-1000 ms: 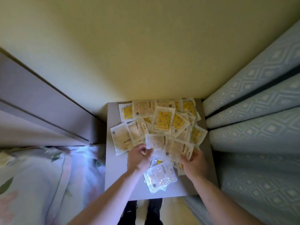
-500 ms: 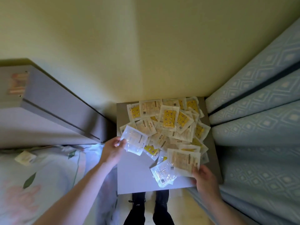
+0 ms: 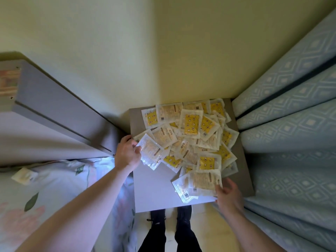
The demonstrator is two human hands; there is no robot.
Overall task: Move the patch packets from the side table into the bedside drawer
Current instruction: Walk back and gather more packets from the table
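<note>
Several patch packets (image 3: pixel 190 124), clear with yellow or pale inserts, lie heaped on the small grey side table (image 3: pixel 152 193). My left hand (image 3: pixel 127 153) pinches one pale packet (image 3: pixel 151 153) at the heap's left edge, over the table's left side. My right hand (image 3: pixel 229 193) holds the corner of another pale packet (image 3: pixel 203 180) at the table's front right, with one more packet under it. No drawer is visible.
A grey headboard (image 3: pixel 54 113) runs along the left. A floral bed cover (image 3: pixel 45 188) with one loose packet (image 3: pixel 24 175) on it lies below. Blue patterned curtains (image 3: pixel 291 124) hang at the right. My feet (image 3: pixel 171 219) stand below the table's front edge.
My left hand has pulled a packet from the middle of the heap out to the left edge. My right hand has drawn its packet toward the front right corner.
</note>
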